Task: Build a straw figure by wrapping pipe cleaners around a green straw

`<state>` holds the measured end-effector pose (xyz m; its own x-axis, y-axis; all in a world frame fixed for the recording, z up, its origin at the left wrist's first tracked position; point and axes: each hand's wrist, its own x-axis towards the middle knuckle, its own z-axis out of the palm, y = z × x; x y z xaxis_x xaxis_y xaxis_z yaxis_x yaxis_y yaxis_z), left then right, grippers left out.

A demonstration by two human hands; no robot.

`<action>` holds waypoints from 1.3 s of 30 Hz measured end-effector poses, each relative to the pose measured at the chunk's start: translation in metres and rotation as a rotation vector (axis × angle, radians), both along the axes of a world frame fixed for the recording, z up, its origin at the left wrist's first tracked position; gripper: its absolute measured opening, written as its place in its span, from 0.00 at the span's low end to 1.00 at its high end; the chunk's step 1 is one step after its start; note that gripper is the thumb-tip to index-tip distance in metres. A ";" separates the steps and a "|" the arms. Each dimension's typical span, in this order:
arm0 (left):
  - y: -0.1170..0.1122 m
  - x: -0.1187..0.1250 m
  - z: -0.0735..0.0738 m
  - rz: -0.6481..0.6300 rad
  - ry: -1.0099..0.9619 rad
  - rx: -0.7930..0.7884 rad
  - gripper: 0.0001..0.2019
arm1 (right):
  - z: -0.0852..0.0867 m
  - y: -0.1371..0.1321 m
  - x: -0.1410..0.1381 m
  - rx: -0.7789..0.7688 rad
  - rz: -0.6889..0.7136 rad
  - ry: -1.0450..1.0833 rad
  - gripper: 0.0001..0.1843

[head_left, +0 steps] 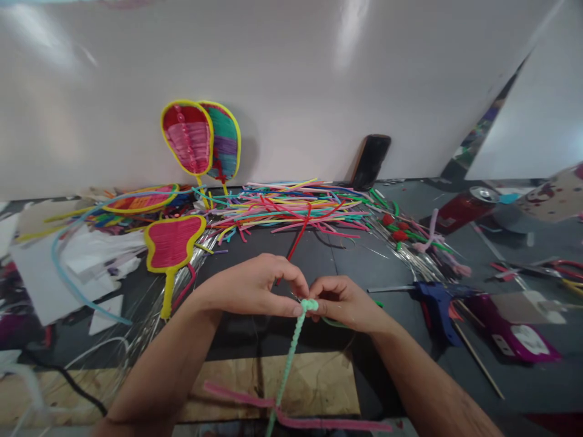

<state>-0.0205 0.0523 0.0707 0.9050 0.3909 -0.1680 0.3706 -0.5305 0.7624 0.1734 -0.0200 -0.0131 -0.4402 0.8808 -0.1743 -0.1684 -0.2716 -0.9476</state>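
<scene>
Pinched between the fingertips of both hands is a mint-green twisted pipe cleaner (294, 346) with a curled top. My left hand (264, 285) grips that curl from the left, thumb and index finger closed on it. From the right, the closed fingers of my right hand (341, 300) hold the same curl. The twisted stem hangs down toward me. A pink pipe cleaner (332, 423) crosses it low down, its two ends spreading left and right. Just beyond my left fingers, a red pipe cleaner (298, 240) slants down from the pile.
Loose colored pipe cleaners (291, 209) lie along the wall. Several pipe-cleaner fans (175, 243) stand or lie at left. A phone (371, 161) leans on the wall. Right are a soda can (464, 209), a paper cup (553, 194), a glue gun (435, 309) and a purple box (514, 334).
</scene>
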 end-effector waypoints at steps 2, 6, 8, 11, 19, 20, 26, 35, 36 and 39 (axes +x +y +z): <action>-0.001 0.002 -0.002 -0.005 -0.026 -0.001 0.10 | -0.001 0.000 0.000 0.007 0.001 -0.014 0.14; -0.003 0.004 -0.006 0.011 -0.048 0.014 0.09 | -0.001 -0.001 0.001 0.021 0.013 -0.001 0.13; -0.003 0.004 -0.008 0.027 -0.049 0.018 0.07 | -0.001 -0.001 0.001 0.018 0.018 0.009 0.13; -0.004 0.006 -0.009 0.044 -0.051 0.032 0.06 | -0.001 -0.001 0.000 0.013 0.021 0.000 0.14; 0.003 -0.002 -0.003 0.002 -0.013 -0.071 0.13 | -0.002 -0.001 0.001 0.000 0.012 0.000 0.14; 0.004 -0.003 -0.001 0.004 -0.003 -0.065 0.13 | -0.002 -0.001 0.001 0.003 0.016 0.003 0.14; 0.005 -0.005 0.000 0.043 0.018 -0.008 0.06 | 0.000 0.000 0.001 0.011 0.021 -0.017 0.14; 0.005 -0.004 -0.002 0.059 -0.004 0.026 0.06 | -0.003 -0.001 0.000 0.023 0.024 0.002 0.12; 0.005 -0.004 0.000 0.070 0.008 0.024 0.07 | -0.003 0.000 0.000 0.025 0.024 0.005 0.12; 0.003 -0.009 0.008 0.211 0.030 0.066 0.16 | -0.005 0.000 0.000 0.030 0.009 0.013 0.13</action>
